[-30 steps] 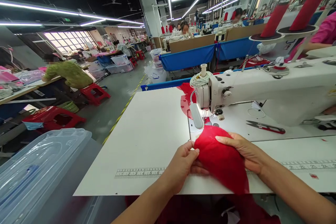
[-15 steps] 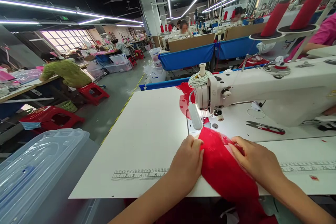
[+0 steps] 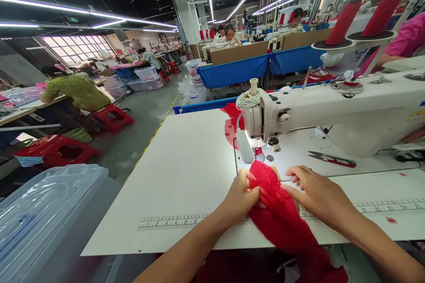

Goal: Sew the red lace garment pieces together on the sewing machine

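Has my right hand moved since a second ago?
Yes, your right hand has shifted rightward and slightly toward you, judged against the snips.

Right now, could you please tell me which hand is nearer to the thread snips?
Right. The right hand lies on the near side of the thread snips, the left hand farther left, pinching red fabric.

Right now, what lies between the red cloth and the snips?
In the head view, the right hand lies between the red cloth and the snips, its thumb at the cloth's edge; past it, white work surface shows.
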Motion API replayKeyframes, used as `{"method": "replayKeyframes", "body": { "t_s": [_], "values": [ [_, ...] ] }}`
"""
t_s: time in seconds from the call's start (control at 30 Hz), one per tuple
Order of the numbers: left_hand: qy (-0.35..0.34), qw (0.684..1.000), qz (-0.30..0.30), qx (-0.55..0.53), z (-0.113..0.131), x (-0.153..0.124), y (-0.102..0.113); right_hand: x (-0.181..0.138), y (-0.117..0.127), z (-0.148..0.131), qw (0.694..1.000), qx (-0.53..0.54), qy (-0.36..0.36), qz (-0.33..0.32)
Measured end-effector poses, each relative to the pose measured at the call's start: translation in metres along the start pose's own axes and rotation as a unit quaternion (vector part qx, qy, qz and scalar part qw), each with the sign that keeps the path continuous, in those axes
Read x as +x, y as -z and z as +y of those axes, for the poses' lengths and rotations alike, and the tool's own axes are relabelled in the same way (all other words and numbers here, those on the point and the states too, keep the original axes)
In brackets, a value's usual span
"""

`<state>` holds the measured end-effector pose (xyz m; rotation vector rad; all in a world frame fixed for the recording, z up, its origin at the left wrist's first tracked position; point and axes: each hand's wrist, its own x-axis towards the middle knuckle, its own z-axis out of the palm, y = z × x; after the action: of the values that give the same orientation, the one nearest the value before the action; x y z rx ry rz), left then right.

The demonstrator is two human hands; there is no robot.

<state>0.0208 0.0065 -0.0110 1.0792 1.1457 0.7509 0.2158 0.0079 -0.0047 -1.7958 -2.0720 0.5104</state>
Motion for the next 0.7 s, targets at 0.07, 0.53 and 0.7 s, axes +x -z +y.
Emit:
{"method": "replayKeyframes", "body": {
  "t_s": [0.07, 0.53, 0.7],
  "values": [
    [-0.015, 1.000, -0.006, 0.008, -0.002, -0.001, 0.003, 0.003, -0.004, 0.001, 0.998, -0.057, 0.016, -0.026],
    [0.034, 0.993, -0.058, 0.099, 0.011, -0.001, 0.003, 0.029, 0.000, 0.004, 1.000, 0.018, -0.012, 0.017],
    [0.043, 0.992, -0.049, 0.110, 0.015, -0.002, 0.001, 0.054, -0.005, -0.011, 0.999, 0.028, 0.020, -0.042]
  ]
}}
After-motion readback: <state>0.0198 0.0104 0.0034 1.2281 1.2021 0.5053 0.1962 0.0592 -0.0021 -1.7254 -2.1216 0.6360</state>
